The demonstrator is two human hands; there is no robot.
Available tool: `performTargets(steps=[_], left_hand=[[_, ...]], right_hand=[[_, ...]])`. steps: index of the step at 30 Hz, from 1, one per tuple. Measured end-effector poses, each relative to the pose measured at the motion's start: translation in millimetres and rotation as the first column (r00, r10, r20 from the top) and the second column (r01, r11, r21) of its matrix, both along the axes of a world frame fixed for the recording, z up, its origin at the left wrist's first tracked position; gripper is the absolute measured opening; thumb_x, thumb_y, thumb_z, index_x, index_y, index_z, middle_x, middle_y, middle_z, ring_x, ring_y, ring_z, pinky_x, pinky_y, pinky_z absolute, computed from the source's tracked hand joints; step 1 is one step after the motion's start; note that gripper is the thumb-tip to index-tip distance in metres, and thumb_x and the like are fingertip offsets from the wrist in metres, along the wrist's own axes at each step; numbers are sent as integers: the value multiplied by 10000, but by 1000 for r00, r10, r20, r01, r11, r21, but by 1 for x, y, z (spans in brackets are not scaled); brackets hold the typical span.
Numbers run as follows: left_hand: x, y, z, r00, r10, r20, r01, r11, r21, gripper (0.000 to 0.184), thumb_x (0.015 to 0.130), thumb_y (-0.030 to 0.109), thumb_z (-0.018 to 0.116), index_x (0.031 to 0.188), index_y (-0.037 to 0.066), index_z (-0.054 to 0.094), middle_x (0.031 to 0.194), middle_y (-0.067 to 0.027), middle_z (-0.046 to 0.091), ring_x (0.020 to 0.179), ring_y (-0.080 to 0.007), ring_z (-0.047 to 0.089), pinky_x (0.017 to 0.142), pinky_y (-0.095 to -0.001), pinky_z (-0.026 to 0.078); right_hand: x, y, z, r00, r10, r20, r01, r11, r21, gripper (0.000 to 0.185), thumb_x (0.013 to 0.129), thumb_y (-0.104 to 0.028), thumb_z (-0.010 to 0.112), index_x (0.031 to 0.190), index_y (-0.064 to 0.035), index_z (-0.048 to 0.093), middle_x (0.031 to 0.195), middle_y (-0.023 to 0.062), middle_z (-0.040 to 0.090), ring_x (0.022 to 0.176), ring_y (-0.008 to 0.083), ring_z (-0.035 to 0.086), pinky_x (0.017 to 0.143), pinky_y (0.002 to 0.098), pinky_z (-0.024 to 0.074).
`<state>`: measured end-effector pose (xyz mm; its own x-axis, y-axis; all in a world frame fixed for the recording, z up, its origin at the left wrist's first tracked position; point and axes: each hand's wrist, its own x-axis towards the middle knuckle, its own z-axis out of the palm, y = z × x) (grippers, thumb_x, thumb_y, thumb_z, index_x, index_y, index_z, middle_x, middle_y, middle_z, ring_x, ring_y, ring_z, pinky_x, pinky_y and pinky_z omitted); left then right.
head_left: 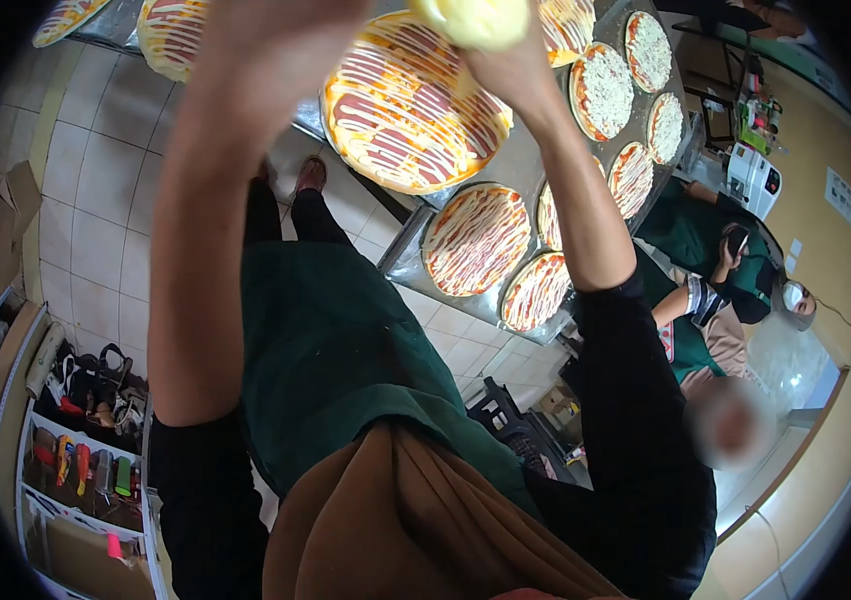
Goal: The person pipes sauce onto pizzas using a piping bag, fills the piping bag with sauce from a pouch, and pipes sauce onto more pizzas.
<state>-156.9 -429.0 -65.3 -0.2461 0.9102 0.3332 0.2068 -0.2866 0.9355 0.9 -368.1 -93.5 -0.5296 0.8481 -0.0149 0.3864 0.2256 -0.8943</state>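
Observation:
My left hand [295, 35] is blurred at the top edge, over the left side of a large pizza [415, 120]; its fingers are cut off by the frame. My right hand [507, 68] is closed round a pale yellow, soft-looking bag [475, 18], partly out of view, above the same pizza's upper right. That pizza has meat slices, orange sauce and white zigzag lines. Near my right forearm lie smaller striped pizzas [477, 240] on a metal tray [407, 262].
Pizzas with shredded white topping [601, 92] are at the upper right. Two people in green aprons [710, 245] are at the right, one holding a phone [736, 240]. A white machine [751, 180] stands beyond them. Shelves [85, 515] are at the lower left.

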Motion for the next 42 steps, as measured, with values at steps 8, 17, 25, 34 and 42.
performTargets(steps=[8,17,25,34,42], left_hand=[[-26,11,-2,986,69,151,-38,980,-194,219,893,169,579,1066,35,602,967,-92,639,853,-168,637,715,-264,534],[-6,-5,-15,655,-158,-739,144,986,-83,372,850,-33,474,1204,66,532,1167,-110,559,1092,-291,526,958,-373,424],[-37,-60,30,959,-157,-237,74,942,-326,412,841,30,537,1252,60,539,1175,-111,603,1056,-288,568,853,-367,472],[-118,-155,88,976,215,-23,-178,740,-649,323,985,284,428,951,-9,561,898,-72,526,828,-167,512,734,-298,454],[-183,-190,95,978,139,-159,-203,822,-533,301,990,239,386,835,18,520,798,-89,502,724,-192,476,640,-313,379]], right_hand=[[-33,18,-43,985,174,-18,-173,985,7,441,758,-106,727,1159,-16,567,1096,167,622,1001,213,604,858,322,489],[42,-19,-22,949,57,311,-143,955,261,363,744,2,681,1096,2,597,1034,110,658,959,169,623,859,305,492],[6,-77,32,994,35,-108,-52,986,-161,317,732,-128,680,1018,-6,621,880,168,677,804,272,670,742,354,521],[-92,-150,42,916,323,-236,-378,894,-241,237,742,-103,632,957,-5,620,823,233,630,810,382,620,698,409,499],[-168,-164,67,852,331,-406,-429,886,-178,793,702,-292,772,1341,-83,352,1079,208,614,1021,364,583,857,411,464]])
